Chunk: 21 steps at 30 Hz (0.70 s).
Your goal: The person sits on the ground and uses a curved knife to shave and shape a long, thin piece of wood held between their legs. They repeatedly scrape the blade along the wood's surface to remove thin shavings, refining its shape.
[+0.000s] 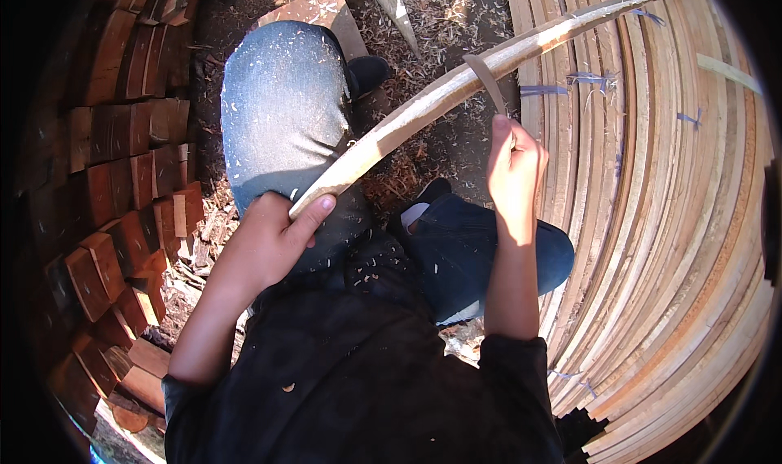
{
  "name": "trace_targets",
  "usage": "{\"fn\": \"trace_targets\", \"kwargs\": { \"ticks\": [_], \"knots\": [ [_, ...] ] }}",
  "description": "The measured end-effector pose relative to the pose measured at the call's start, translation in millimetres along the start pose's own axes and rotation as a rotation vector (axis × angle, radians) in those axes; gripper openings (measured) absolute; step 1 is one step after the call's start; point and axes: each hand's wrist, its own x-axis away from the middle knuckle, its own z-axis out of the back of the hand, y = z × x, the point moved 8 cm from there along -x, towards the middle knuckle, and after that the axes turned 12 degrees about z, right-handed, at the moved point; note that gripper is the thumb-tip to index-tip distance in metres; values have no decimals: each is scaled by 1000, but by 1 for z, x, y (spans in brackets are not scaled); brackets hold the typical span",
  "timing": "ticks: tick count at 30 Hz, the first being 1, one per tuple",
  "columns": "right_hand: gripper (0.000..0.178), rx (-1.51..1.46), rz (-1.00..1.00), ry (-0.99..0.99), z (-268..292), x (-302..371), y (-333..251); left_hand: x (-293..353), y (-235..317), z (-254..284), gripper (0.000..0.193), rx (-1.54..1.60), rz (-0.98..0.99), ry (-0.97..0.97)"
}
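Nearest the camera: dark top (358, 382) flecked with pale chips, both forearms rising from the lower edge. Left hand (273, 240) closed around the near end of a long pale wooden slat (456, 85); fingers wrapped together under it, thumb laid flat along the top of the end. Slat runs from this hand up and to the right, over the left knee in dusty blue jeans (281, 109), its far tip reaching over the stacked boards. It reads as curved, though the lens bends straight edges, so true shape uncertain. Right hand (515, 171) raised in a fist, fingers pressed together around the handle of a thin grey blade (485, 81); handle itself hidden inside the fist. Blade stands up from the fist and lies across the slat about midway along its length, touching its upper face. Right of the hands: a tall pile of pale sawn boards (676, 219), edges showing, with small blue marks on some. Left: stacked reddish-brown wood blocks (130, 179). Ground between (440, 24) covered in shavings and chips; dark shoe (368, 71) beside the left knee.
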Motion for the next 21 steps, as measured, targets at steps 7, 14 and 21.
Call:
{"fn": "trace_targets", "kwargs": {
  "ticks": [7, 14, 21],
  "knots": [
    [57, -976, -789, -100, -74, 127, 2, 46, 14, 18, 54, -196, -271, 381],
    [55, -233, -103, 59, 6, 32, -43, 60, 20, 41, 45, -185, -460, 607],
    [56, 601, 65, 84, 56, -55, -17, 47, 11, 35, 45, -179, -495, 697]
  ]
}}
